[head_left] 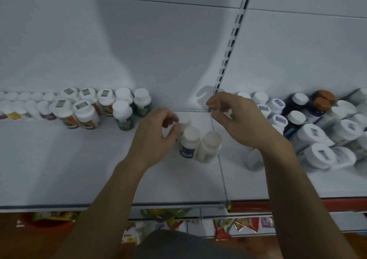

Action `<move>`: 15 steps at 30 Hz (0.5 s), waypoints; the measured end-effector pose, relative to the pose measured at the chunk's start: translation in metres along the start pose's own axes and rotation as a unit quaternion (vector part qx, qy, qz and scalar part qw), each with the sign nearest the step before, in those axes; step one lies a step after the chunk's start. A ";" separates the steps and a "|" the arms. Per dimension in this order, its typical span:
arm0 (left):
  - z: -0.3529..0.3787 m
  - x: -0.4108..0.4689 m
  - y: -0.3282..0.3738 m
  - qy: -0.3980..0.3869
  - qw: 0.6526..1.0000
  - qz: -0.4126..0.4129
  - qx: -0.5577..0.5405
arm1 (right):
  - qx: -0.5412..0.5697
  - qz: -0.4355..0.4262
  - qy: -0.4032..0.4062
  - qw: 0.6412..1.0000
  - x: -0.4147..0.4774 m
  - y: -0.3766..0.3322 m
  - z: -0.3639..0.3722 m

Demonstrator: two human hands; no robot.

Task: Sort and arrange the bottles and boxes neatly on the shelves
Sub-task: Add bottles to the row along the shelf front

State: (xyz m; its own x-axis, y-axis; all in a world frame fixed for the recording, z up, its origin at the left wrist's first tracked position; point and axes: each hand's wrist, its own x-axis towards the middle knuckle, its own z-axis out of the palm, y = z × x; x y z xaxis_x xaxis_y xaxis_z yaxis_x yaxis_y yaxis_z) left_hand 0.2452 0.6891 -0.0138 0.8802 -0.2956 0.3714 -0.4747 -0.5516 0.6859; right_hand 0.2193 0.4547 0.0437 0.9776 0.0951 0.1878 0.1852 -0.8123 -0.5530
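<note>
- The left hand (154, 133) sits over the middle of the white shelf (79, 169). Its fingers (168, 116) are curled round a small white bottle (168, 129), which is mostly hidden in the grip.
- Just right of that hand, three upright bottles stand in a tight cluster. They are a blue-labelled bottle (189, 141), a pale bottle (208, 147) touching its right side, and a third bottle (185, 119) behind them.
- The right hand (241, 119) hovers just past the shelf seam (220, 169), with thumb and forefinger apart and the other fingers loosely curled. I cannot tell whether it holds anything.
- A blurred bottle (254, 160) lies under the right wrist.
- The sorted row (85, 107) stands along the back at the left, caps up and in two lines. Its near end is just beside the left hand.
- The unsorted heap (321, 131) lies to the right of the right hand, with many bottles tipped over and caps pointing toward the camera.
- Key relation: the held bottle is upright, its long axis vertical, and the open slot at the row's end lies to its left and slightly back. The left hand is plainly the nearer one for that placement.
- The right hand is the nearer one to the heap, so it probably does the fetching from there.
- Risk: the cluster is packed closely, so a sideways sweep could knock over the neighbouring bottles.
</note>
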 end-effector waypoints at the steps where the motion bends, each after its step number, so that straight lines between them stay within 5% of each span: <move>1: 0.003 0.006 0.009 0.013 1.000 0.006 -0.006 | 0.000 -0.003 0.005 1.000 -0.003 0.006 -0.005; 5: 0.014 0.021 0.055 0.048 0.996 0.037 -0.058 | 0.018 0.000 0.037 0.999 -0.011 0.030 -0.028; 9: 0.031 0.030 0.074 -0.048 0.996 0.076 -0.007 | 0.015 0.029 0.064 0.997 -0.017 0.056 -0.056; 15: 0.037 0.038 0.083 -0.179 0.980 0.082 0.033 | -0.034 0.054 -0.008 0.998 -0.037 0.088 -0.080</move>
State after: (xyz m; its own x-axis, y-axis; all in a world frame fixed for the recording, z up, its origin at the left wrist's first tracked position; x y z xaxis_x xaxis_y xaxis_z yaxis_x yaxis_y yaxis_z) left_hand 0.2394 0.6033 0.0339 0.7424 -0.6320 0.2223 -0.6188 -0.5196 0.5892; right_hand 0.1914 0.3338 0.0528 0.9931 0.0133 0.1167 0.0718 -0.8550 -0.5136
